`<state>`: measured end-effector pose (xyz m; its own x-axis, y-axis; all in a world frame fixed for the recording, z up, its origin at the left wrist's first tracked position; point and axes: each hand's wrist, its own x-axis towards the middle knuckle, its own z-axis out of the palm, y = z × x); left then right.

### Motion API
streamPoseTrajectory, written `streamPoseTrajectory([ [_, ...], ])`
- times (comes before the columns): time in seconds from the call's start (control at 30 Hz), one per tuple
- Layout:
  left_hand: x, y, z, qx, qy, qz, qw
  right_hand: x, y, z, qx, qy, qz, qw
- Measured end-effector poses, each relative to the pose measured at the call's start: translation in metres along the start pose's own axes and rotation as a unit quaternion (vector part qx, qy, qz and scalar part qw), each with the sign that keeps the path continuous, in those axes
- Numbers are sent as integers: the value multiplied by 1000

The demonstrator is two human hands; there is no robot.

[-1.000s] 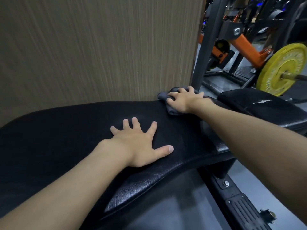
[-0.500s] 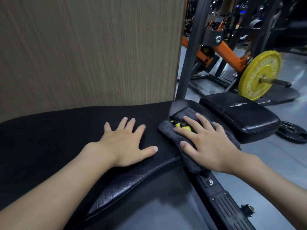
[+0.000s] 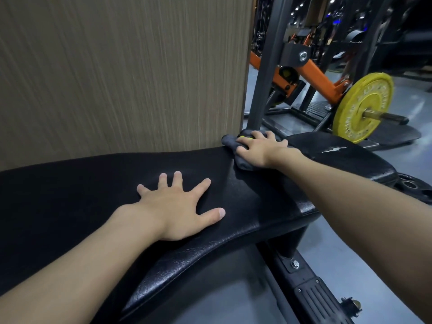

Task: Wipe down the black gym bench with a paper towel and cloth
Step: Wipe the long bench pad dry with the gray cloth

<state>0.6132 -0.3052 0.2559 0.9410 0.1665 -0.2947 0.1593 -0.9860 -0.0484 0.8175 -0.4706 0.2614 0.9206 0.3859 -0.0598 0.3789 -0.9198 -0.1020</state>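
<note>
Right hand [image 3: 259,149], fingers spread, presses the cloth [image 3: 243,165] on the bench [image 3: 70,195] at its far right edge; left hand [image 3: 177,206] lies splayed and empty mid-pad, whose long axis runs leftward from the cloth.

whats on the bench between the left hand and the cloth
Nothing: the head view shows only bare black bench between the left hand and the grey cloth under the right hand.
</note>
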Motion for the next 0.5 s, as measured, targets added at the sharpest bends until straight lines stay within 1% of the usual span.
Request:
streamPoseTrajectory([
  [0.13,-1,-1,1,-6,-1,-1,1000,-25,12,7,-3,19,3,1000],
  [0.33,-3,-1,1,-20,9,9,1000,-99,39,18,-22,57,37,997],
  [0.43,-7,-4,2,-29,27,23,999,-130,44,23,-33,79,36,996],
  [0.5,-11,-13,3,-43,56,41,997,-137,43,24,-27,96,40,994],
])
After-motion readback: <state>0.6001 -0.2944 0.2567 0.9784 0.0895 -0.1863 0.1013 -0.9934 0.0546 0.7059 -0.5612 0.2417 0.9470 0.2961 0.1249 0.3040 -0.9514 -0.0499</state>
